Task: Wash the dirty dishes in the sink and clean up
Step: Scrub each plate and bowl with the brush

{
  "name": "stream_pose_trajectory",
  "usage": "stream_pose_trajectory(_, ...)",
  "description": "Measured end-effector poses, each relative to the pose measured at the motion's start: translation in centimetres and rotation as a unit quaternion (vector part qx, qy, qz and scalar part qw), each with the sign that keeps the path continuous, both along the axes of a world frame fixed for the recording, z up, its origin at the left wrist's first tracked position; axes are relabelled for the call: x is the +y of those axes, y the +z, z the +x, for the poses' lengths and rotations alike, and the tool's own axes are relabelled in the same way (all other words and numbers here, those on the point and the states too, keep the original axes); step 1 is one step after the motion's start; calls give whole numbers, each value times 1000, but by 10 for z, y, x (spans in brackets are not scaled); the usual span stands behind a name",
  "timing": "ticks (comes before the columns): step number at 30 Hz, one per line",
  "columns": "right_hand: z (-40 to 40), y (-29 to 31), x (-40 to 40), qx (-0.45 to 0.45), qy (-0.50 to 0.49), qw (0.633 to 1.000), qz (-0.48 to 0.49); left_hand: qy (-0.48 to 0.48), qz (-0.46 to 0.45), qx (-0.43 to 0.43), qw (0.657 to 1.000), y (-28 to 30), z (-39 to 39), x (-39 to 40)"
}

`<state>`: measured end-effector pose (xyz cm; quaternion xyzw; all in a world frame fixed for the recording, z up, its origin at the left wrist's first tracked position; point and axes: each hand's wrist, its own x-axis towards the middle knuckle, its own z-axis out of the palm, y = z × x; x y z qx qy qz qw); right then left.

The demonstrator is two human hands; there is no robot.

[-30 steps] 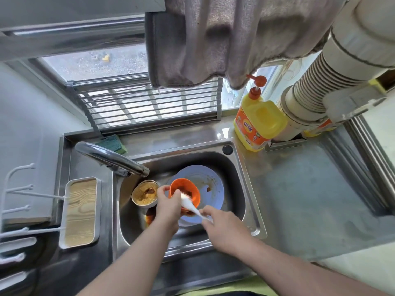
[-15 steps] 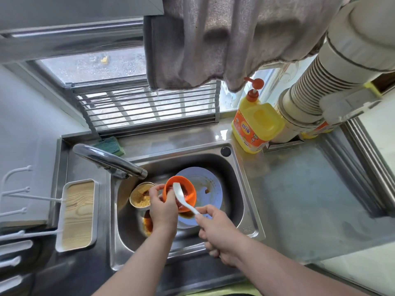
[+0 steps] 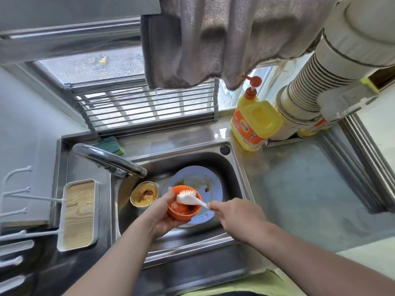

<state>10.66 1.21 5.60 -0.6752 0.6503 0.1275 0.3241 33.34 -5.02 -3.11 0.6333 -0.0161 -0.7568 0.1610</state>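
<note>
1. Since 1.0 s ago: orange bowl (image 3: 184,205) lifted higher above the sink (image 3: 232,165) and tilted toward the camera; white brush (image 3: 189,197) turned so its bristles now sit inside the bowl rather than over its rim; right hand (image 3: 239,217) drawn back toward the sink's near right corner.
2. Far left: white wall rack with hooks (image 3: 16,190), and just beside it a white tray with a wood-grain base (image 3: 79,212) on the steel counter.
3. Behind the sink's left corner: green sponge (image 3: 111,144); chrome faucet (image 3: 109,160) reaching out over the basin.
4. In the basin, below the spout: small metal bowl (image 3: 145,196) holding yellow-brown residue.
5. Left hand (image 3: 162,214) cupped under the orange bowl, fingers curled round its underside and thumb hooked over the left rim; bowl held above the blue plate (image 3: 198,184), which lies in the basin smeared with brown sauce.
6. Right hand clamped on the brush handle, fingers curled round it, brush head touching the bowl's inner wall.
7. Right of the sink: yellow dish soap bottle (image 3: 255,127) with a red pump, upright at the counter's back edge, beside a ribbed white duct (image 3: 310,86).
8. Overhead: grey towel (image 3: 213,43) hanging in front of the window.
</note>
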Motion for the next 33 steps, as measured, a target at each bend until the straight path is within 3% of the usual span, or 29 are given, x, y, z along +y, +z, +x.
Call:
stream_pose_trajectory(4, 1, 6, 0, 57, 105, 993, -18, -111, -57, -76, 989, 11, -1, -15)
stream_pose_trajectory(8, 1, 10, -10, 76, 143, 984, -73, -146, -122, -74, 979, 23, -4, -17)
stream_pose_trajectory(11, 6, 8, -11, 23, 58, 994, -86, -126, -186, -63, 972, 24, -12, -8)
stream_pose_trajectory(14, 10, 3, -3, -123, -139, 982, -5, -21, -218, -97, 971, 21, -20, 1)
stream_pose_trajectory(17, 17, -8, 10, -226, -293, 926, 70, 104, -212, -135, 962, 11, -25, 7)
stream_pose_trajectory(19, 24, -13, 19, -308, -402, 849, 154, 156, -215, -144, 953, 7, -29, 7)
stream_pose_trajectory(22, 31, -9, 22, -383, -507, 726, 262, 161, -244, -119, 949, 4, -31, 8)
stream_pose_trajectory(24, 27, -7, 18, -393, -522, 702, 285, 140, -253, -100, 952, 4, -28, 10)
stream_pose_trajectory(25, 22, -8, 16, -386, -512, 716, 276, 125, -257, -97, 953, 3, -26, 10)
stream_pose_trajectory(26, 16, -8, 13, -366, -485, 755, 247, 101, -259, -104, 955, 2, -23, 9)
stream_pose_trajectory(29, -5, 2, 2, -171, -283, 939, 93, -35, -267, -153, 951, 3, -13, 6)
stream_pose_trajectory(30, -8, 4, 1, -84, -193, 976, 48, -73, -261, -163, 949, 6, -11, 4)
stream_pose_trajectory(31, -7, 6, 0, -28, -132, 991, 16, -94, -247, -167, 950, 9, -10, 1)
stream_pose_trajectory(33, 8, 8, 3, -32, -111, 993, 1, -93, -211, -173, 957, 14, -11, -2)
